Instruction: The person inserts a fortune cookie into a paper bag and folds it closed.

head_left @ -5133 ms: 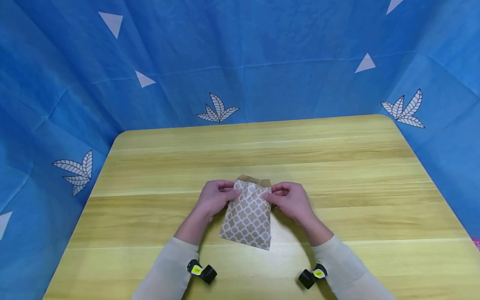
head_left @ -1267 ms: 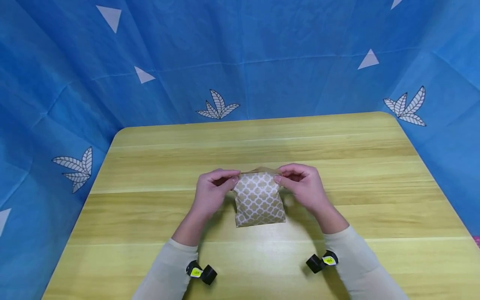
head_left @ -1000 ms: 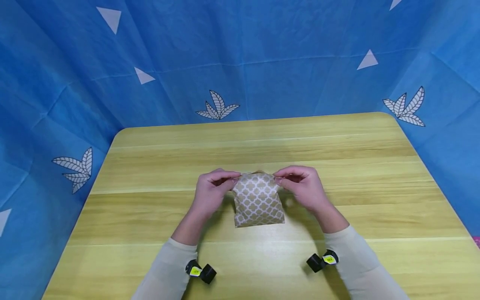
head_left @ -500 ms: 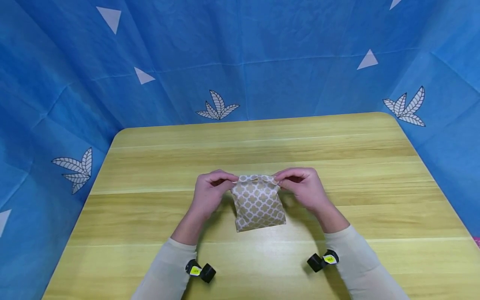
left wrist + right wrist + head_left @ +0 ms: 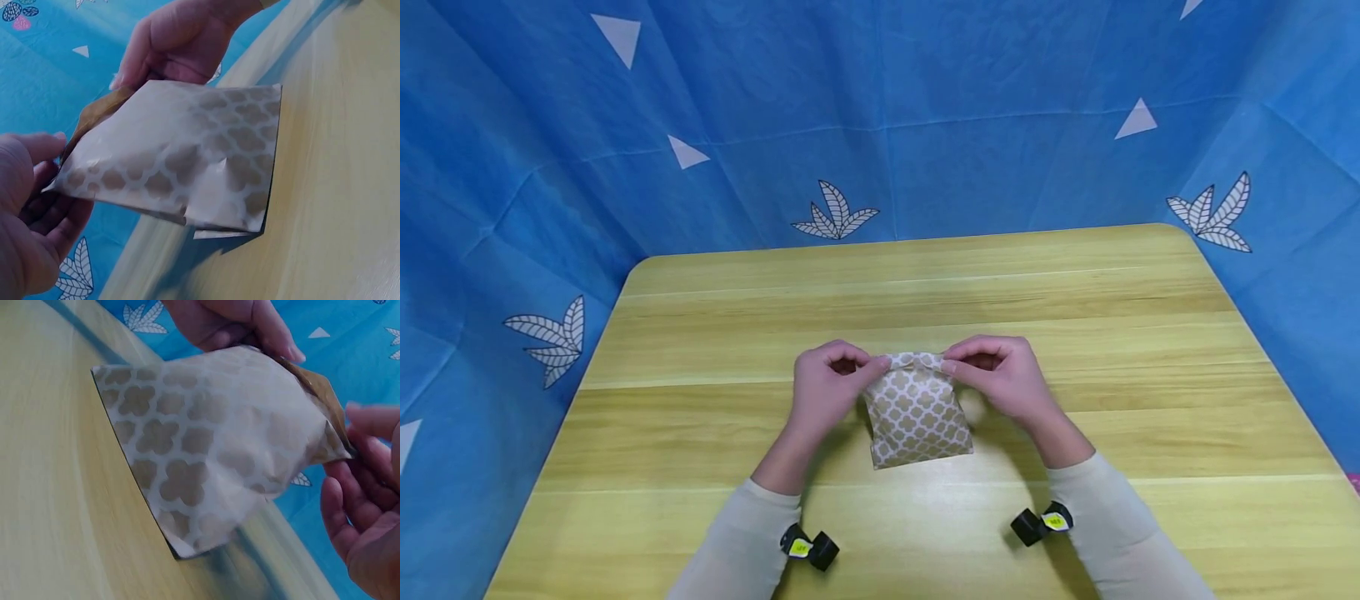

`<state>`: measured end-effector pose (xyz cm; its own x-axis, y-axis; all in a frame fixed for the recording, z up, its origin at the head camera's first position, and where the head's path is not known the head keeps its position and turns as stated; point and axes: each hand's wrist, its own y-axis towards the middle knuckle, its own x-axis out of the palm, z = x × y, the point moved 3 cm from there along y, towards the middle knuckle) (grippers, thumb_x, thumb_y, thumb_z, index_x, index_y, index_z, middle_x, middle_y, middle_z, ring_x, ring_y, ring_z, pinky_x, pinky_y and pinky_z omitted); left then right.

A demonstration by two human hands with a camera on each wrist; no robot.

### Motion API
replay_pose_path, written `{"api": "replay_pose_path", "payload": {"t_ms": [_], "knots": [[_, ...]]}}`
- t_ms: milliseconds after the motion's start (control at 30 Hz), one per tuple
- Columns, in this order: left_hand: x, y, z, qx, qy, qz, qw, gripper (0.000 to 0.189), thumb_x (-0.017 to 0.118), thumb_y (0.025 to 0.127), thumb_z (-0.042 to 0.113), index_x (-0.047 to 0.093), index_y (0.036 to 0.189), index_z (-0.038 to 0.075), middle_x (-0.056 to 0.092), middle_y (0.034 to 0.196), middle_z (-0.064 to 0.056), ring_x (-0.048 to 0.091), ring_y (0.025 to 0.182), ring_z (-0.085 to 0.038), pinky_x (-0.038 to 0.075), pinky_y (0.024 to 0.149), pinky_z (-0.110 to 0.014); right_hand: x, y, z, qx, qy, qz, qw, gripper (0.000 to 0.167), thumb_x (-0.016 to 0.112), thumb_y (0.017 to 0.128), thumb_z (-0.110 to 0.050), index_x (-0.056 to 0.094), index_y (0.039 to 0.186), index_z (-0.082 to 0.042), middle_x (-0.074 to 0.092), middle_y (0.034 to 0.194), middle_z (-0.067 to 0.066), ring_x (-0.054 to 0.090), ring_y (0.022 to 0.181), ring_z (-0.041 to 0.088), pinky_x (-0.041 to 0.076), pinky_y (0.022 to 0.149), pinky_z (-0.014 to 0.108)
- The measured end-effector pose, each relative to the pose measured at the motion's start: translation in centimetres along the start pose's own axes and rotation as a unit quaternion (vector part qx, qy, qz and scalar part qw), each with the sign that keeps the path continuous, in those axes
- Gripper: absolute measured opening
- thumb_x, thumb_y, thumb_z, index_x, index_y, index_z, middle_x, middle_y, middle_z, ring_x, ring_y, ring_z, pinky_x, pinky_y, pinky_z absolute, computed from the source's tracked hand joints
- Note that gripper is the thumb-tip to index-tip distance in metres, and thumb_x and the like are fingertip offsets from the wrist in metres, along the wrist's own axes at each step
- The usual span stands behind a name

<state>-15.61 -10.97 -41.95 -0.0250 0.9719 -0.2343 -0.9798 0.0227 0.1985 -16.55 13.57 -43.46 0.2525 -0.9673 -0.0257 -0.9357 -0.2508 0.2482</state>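
Observation:
A small paper bag (image 5: pixel 919 421), tan with a white lattice pattern, is held at its top edge by both hands. My left hand (image 5: pixel 829 390) pinches the top left corner, its thumb lying on the front. On the opposite corner, my right hand (image 5: pixel 1003 379) pinches with thumb and index finger. A strip along the top is folded over toward me in the head view. In the left wrist view the bag (image 5: pixel 181 150) looks puffed out, with plain brown paper at its top edge. Whatever it may contain is hidden.
A wood-grain table (image 5: pixel 700 325) lies beneath the hands. Behind and at both sides hangs a blue cloth (image 5: pixel 970 150) with white triangles and leaf prints. Black wrist cameras (image 5: pixel 824 551) sit on both sleeves.
The brown inner paper at the top has gone from the head view as the edge was folded down toward me. The left thumb has slid inward on the fold.

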Motion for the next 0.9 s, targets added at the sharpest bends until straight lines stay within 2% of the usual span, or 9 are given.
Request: {"api": "replay_pose_path", "payload": {"t_ms": [100,200,367,500,667,800,900], "knots": [[0.2,-0.1,0.2,-0.011,0.007,0.006,0.9999,0.023,0.088,0.078,0.019,0.068,0.074,0.008,0.064,0.072,-0.004,0.052,0.062,-0.020,0.043,0.054,-0.025,0.3,0.0,0.1,0.006,0.003,0.021,0.9997,0.009,0.078,0.082,0.007,0.072,0.089,0.007,0.072,0.089,0.016,0.069,0.075,0.022,0.057,0.066,0.030],[0.4,-0.1,0.3,-0.008,0.002,0.002,1.0000,0.025,0.088,0.077,0.015,0.065,0.080,0.006,0.062,0.074,-0.005,0.051,0.062,-0.018,0.042,0.054,-0.024,0.4,0.0,0.0,0.005,0.011,0.029,0.9995,0.010,0.078,0.080,0.009,0.069,0.085,0.008,0.071,0.086,0.016,0.068,0.073,0.022,0.056,0.064,0.029],[0.7,-0.1,0.6,0.021,0.002,-0.024,0.9995,0.021,0.085,0.079,0.008,0.075,0.096,0.004,0.064,0.080,-0.003,0.052,0.067,-0.017,0.044,0.059,-0.025,0.7,-0.1,-0.5,-0.001,-0.008,0.030,0.9995,0.015,0.077,0.082,0.007,0.063,0.086,0.006,0.067,0.085,0.015,0.064,0.071,0.020,0.054,0.063,0.026],[0.8,-0.1,0.9,0.050,0.017,-0.044,0.9976,0.010,0.083,0.082,0.007,0.079,0.091,0.006,0.066,0.079,-0.001,0.051,0.065,-0.019,0.042,0.056,-0.027,1.0,-0.1,-0.9,0.004,-0.044,0.022,0.9988,0.017,0.079,0.082,0.002,0.067,0.095,0.001,0.066,0.085,0.012,0.056,0.066,0.017,0.049,0.061,0.024],[0.9,-0.1,1.1,0.055,0.018,-0.062,0.9964,0.005,0.081,0.084,0.006,0.078,0.088,0.006,0.065,0.077,0.001,0.051,0.064,-0.019,0.042,0.055,-0.027,1.3,0.0,-1.3,0.003,-0.072,0.010,0.9973,0.012,0.079,0.084,-0.002,0.074,0.094,-0.003,0.066,0.080,0.010,0.043,0.055,0.014,0.038,0.050,0.023],[0.9,0.0,1.2,0.049,0.021,-0.077,0.9956,0.004,0.079,0.086,0.006,0.077,0.088,0.004,0.066,0.080,0.001,0.052,0.067,-0.018,0.043,0.057,-0.027,1.4,0.0,-1.5,0.008,-0.084,0.011,0.9963,0.007,0.078,0.085,-0.004,0.075,0.091,-0.004,0.068,0.080,0.009,0.046,0.055,0.013,0.040,0.049,0.023],[0.9,0.0,1.3,0.039,0.026,-0.086,0.9952,0.004,0.078,0.087,0.007,0.077,0.088,0.003,0.067,0.082,0.001,0.054,0.068,-0.018,0.044,0.058,-0.028,1.4,0.0,-1.5,0.015,-0.084,0.009,0.9963,0.006,0.078,0.085,-0.004,0.075,0.090,-0.002,0.070,0.083,0.009,0.058,0.061,0.016,0.049,0.055,0.025]]}}
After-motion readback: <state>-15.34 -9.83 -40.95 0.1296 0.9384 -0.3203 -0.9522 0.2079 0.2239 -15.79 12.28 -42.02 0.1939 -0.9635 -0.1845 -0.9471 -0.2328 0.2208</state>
